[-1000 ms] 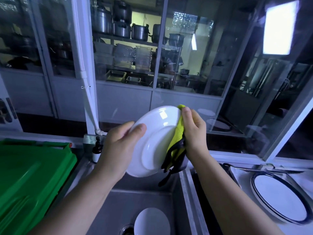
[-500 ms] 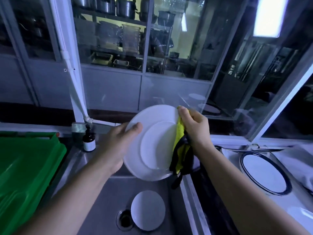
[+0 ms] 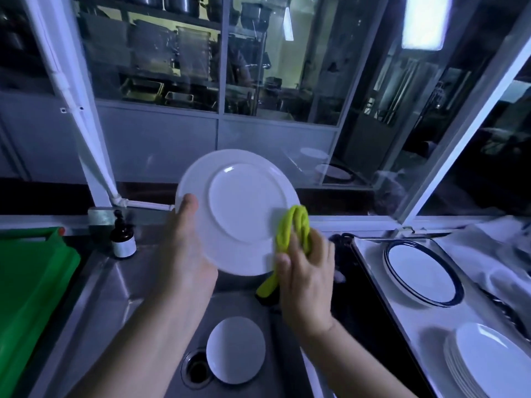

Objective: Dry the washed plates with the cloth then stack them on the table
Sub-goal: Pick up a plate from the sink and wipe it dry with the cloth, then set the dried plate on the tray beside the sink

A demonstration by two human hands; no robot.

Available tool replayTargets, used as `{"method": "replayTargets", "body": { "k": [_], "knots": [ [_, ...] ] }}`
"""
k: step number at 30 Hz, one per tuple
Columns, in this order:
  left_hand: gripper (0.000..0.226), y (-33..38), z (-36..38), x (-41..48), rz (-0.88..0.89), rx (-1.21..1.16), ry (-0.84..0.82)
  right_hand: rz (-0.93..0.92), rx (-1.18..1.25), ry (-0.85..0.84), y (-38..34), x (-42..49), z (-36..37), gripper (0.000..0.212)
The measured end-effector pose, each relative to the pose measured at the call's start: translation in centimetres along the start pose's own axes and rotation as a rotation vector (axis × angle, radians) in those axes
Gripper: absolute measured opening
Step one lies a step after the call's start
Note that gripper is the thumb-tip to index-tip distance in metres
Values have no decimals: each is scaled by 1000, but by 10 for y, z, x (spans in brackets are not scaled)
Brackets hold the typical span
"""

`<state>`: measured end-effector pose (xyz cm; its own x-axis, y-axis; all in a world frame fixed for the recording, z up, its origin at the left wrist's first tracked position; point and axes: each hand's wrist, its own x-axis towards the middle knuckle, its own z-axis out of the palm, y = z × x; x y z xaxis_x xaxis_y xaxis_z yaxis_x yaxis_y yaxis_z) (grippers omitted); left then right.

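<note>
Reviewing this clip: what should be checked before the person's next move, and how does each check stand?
1. Left hand grips the round white plate by its rim: ok.
2. Right hand presses the yellow-green cloth on that plate: ok.
3. Plate fully dry: cannot tell.
4. Stack of plain white plates at right has a free top: ok.
5. Steel sink cleared: not ok, a small white dish lies inside.

White plate (image 3: pixel 238 208) held upright, underside to cam; yellow cloth (image 3: pixel 287 232) bunched on lower-right rim.
</note>
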<state>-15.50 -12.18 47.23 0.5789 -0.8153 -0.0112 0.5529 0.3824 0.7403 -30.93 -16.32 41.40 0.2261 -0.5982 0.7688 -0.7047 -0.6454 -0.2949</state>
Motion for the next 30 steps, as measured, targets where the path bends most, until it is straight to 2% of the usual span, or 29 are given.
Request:
{"method": "replayTargets", "body": {
  "k": [4,6,11,14,17,22,26,28,30],
  "knots": [
    [37,-31,20,-11,-39,16,127,-202,-96,2,8,-14,-12,40],
    [37,-48,31,-18,-46,66,153,-230,-118,-23,17,-8,-23,37],
    [19,-84,64,-41,24,165,66,-30,-39,-21,76,9,-61,36],
    [19,-111,95,-57,35,213,0,41,-73,-33,115,25,-88,39],
    [29,-142,133,-72,51,226,-19,-48,-63,-97,143,37,-111,40],
    [18,-195,186,-81,-50,231,4,-240,-48,-209,203,11,-145,40],
    [15,-246,214,-92,-82,325,-111,-305,-35,-185,280,-34,-173,31],
    [13,-274,228,-99,-76,382,-171,-249,-68,-199,325,-57,-189,23],
    [12,-303,241,-102,-54,445,-238,-61,-103,-217,366,-78,-209,24]
  ]
}}
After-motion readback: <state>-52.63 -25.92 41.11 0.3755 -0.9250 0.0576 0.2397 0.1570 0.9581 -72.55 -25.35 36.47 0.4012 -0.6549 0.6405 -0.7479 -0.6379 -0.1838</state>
